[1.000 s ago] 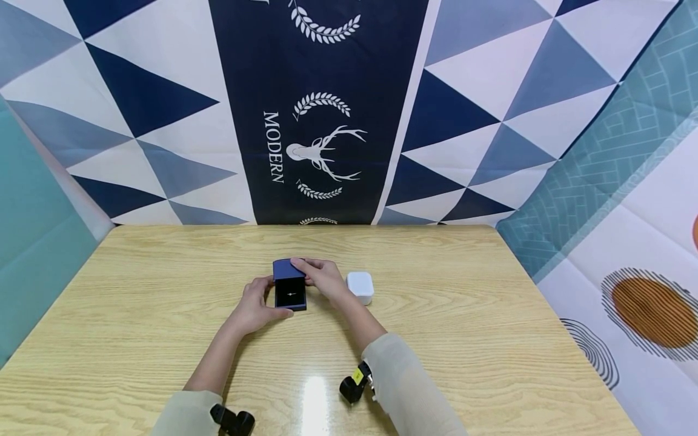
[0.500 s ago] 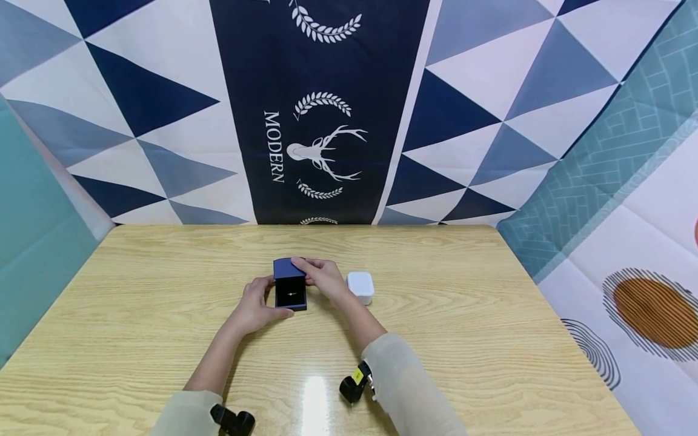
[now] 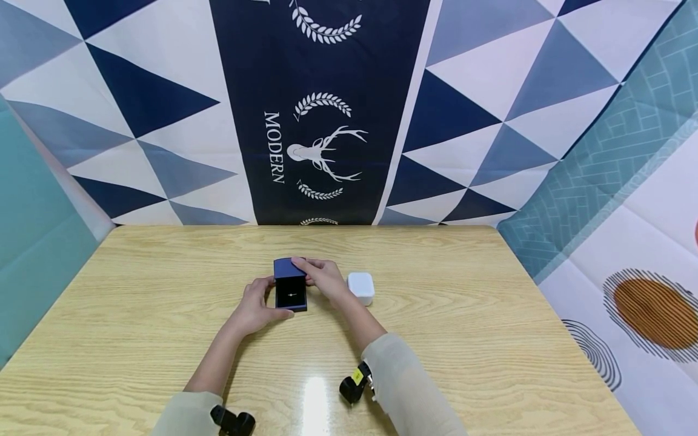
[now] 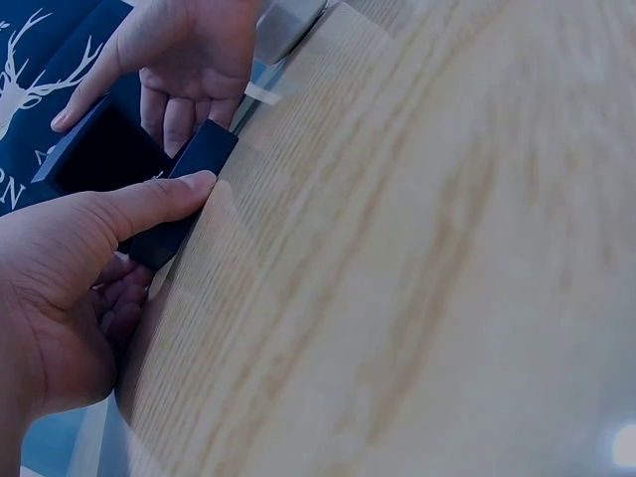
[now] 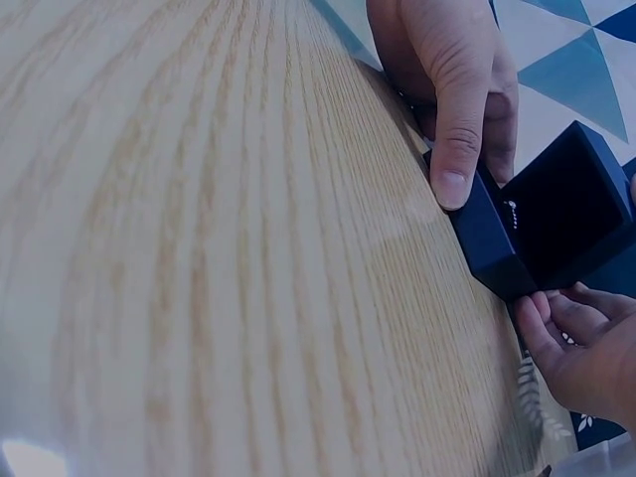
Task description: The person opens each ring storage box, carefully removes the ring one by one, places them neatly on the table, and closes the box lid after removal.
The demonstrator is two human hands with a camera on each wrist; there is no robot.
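A dark blue ring box (image 3: 290, 268) stands on the table with its lid raised. Inside its black lining sits a small shiny ring (image 3: 291, 295), also visible as a sparkling ring (image 5: 512, 213) in the right wrist view. My left hand (image 3: 255, 307) grips the base from the left, the thumb along the front edge and the fingers by the far left side. From the right, my right hand (image 3: 325, 279) holds the lid, thumb on its top and the other fingers at the side and behind, partly hidden.
A small white box with rounded corners (image 3: 360, 287) stands just right of my right hand. The wooden table (image 3: 463, 339) reaches back to a patterned cloth (image 3: 322, 181) hanging behind it. Each sleeve cuff carries a black wrist camera (image 3: 351, 389).
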